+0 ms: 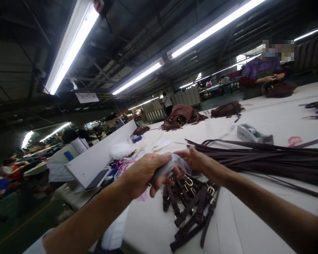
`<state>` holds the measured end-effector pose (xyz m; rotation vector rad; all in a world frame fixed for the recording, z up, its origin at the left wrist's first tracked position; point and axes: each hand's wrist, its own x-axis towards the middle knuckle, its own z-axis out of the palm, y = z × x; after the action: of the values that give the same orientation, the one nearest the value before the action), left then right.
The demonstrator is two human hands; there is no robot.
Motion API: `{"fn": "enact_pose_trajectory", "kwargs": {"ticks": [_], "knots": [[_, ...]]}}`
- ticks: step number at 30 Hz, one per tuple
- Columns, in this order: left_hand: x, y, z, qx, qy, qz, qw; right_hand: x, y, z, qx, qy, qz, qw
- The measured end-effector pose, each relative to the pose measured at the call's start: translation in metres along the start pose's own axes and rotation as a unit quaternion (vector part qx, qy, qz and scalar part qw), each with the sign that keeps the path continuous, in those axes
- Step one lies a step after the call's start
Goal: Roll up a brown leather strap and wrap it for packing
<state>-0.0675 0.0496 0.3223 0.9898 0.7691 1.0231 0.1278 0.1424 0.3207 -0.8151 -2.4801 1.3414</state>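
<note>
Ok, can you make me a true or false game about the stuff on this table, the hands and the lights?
1. The left hand holds a thin, see-through wrap. True.
2. The long straps are bright yellow. False: the long straps are dark brown.
3. The short straps below the hands have shiny metal bits. True.
4. The tape dispenser is on the floor. False: the tape dispenser sits on the white table, just past the long straps.
5. All the ceiling lights are off. False: they are glowing.
</note>
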Motion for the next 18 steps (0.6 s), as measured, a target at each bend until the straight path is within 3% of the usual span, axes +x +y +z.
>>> {"fn": "enact_pose_trajectory", "kwargs": {"ticks": [2,4,7,9,12,15,18], "knots": [[0.007,0.001,-0.004,-0.057,0.015,0.008,0.998,-0.014,0.02,0.017,-0.092,0.091,-0.059,0.99],[0.008,0.005,-0.003,-0.118,0.029,0.045,0.992,-0.024,0.045,0.031,-0.188,0.205,-0.103,0.955],[0.009,0.012,0.004,-0.218,0.039,0.125,0.967,-0.03,0.067,0.053,-0.206,0.298,-0.103,0.926],[0.014,0.014,0.01,-0.265,0.04,0.169,0.948,-0.032,0.064,0.071,-0.154,0.304,-0.06,0.938],[0.027,0.008,0.016,-0.267,0.054,0.233,0.934,-0.039,0.044,0.101,0.008,0.313,0.056,0.948],[0.043,-0.004,0.022,-0.207,0.064,0.282,0.935,-0.049,0.026,0.125,0.183,0.308,0.159,0.92],[0.059,-0.018,0.028,-0.153,0.033,0.289,0.944,-0.058,0.02,0.135,0.337,0.252,0.215,0.881]]}}
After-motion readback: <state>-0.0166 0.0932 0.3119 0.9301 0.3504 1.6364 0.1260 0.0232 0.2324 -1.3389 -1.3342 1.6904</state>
